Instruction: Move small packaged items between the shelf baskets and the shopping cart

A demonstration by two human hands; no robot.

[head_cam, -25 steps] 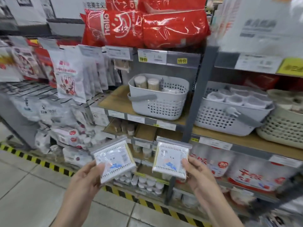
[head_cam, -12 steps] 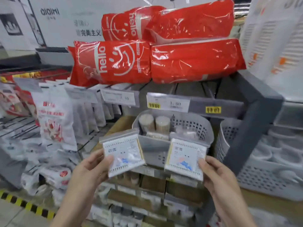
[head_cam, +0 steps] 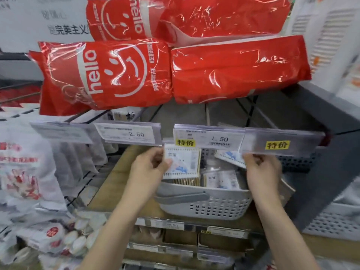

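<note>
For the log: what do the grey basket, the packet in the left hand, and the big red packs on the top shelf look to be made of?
Grey basket: moulded plastic, matte, judging by its perforated walls and solid handle. Packet held by the left hand: apparently clear glossy film over a printed card; thin pale sticks show along its edges, likely cotton swabs. Red packs: thin glossy plastic wrap, crinkled with bright glare; contents hidden.

Two bare forearms reach up from the lower edge, no sleeve showing on either. The left hand point(head_cam: 149, 168) and right hand point(head_cam: 262, 169) wear no gloves, rings or watch.
</note>
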